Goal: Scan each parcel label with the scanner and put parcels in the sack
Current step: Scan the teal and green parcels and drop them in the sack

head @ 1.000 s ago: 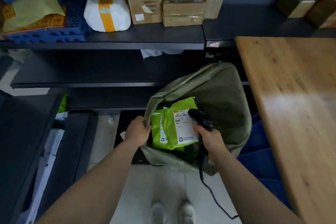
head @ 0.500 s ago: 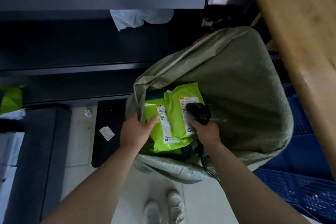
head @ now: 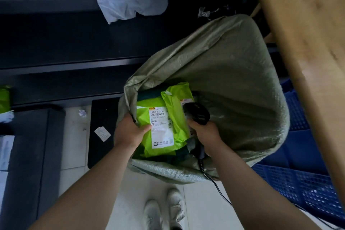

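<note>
Parcel (head: pixel 160 127) sits at the sack (head: pixel 224 80) rim your left hand (head: pixel 128 132) grips; right hand (head: pixel 205 132) grips scanner (head: pixel 197 114), whose cord (head: pixel 218 186) could snag that rim.

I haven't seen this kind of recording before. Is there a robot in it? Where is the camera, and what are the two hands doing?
There is no machine here: a person works bare-handed. The view comes from a camera worn on the head and looking down, so you see both forearms and the white shoes on the floor. The left hand holds a green parcel by its edge inside the open grey-green sack, with its white label facing up. The right hand grips a black corded scanner over the parcels. A second green parcel lies beside the first. To the right are a wooden table and a blue crate.
</note>
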